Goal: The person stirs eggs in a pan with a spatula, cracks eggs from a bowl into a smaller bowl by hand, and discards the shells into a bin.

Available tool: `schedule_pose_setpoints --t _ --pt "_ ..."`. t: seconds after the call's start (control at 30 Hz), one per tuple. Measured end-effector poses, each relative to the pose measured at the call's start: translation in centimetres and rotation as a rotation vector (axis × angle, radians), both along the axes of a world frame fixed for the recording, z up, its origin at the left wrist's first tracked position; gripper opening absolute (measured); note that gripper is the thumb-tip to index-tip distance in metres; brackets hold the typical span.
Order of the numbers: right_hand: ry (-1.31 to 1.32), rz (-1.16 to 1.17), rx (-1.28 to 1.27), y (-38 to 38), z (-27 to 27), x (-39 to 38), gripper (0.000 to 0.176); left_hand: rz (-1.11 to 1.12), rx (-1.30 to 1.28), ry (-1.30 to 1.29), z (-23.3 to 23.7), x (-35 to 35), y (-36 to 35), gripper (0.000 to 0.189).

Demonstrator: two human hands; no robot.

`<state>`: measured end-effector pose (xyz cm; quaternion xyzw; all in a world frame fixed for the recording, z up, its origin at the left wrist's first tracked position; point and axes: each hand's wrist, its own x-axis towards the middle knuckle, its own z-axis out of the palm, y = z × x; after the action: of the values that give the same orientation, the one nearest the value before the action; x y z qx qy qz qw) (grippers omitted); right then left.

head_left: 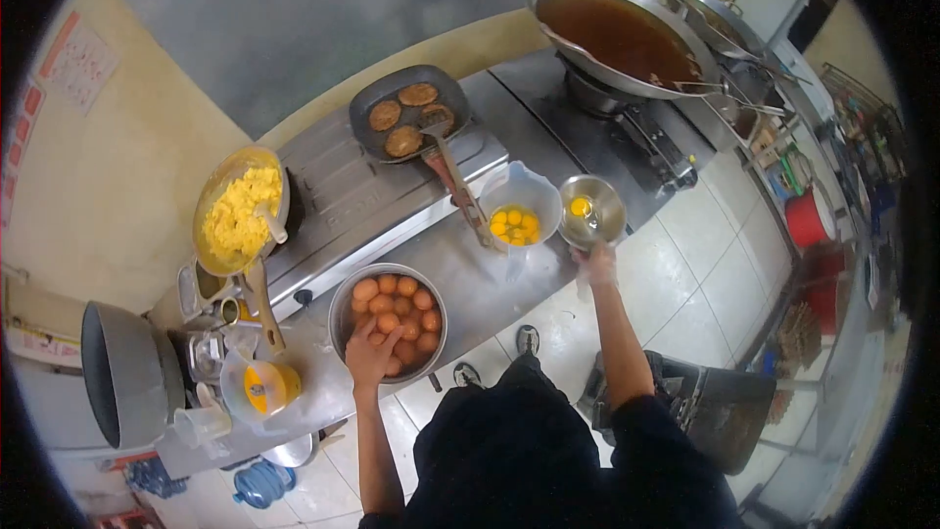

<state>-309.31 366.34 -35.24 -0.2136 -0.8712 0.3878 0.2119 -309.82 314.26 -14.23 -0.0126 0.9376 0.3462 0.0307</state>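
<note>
Eggs (401, 302) under left hand (370, 358), axes indiscernible

On the desk (480, 284) a bowl of eggs (338, 318) stands nearest the person, with the left hand (370, 358) lying in it on the eggs. Behind it to the right stands a jug (519, 186), and just right of that a small bowl (609, 208), with the right hand (595, 263) at its near rim. Behind the jug a flat pan (452, 90) sits on the stove (343, 206). A pan of scrambled egg (220, 168) sits to its left and a wok (597, 67) far to its right.
</note>
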Motion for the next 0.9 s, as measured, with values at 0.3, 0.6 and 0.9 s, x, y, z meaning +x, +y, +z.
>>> schedule_pose_setpoints --t 0.3,0.6,0.9 --pt "0.060 -0.183 -0.891 -10.2 13.1 15.8 0.059 -0.017 -0.258 -0.105 0.6 -3.1 1.9 0.058" --pt "-0.262 -0.024 -1.118 -21.2 16.1 17.2 0.046 -0.203 -0.172 0.143 -2.3 -2.8 1.0 0.055" --pt "-0.097 0.169 -0.895 -25.6 10.0 12.9 0.048 -0.126 -0.025 0.016 -1.8 -1.5 -1.3 0.060"
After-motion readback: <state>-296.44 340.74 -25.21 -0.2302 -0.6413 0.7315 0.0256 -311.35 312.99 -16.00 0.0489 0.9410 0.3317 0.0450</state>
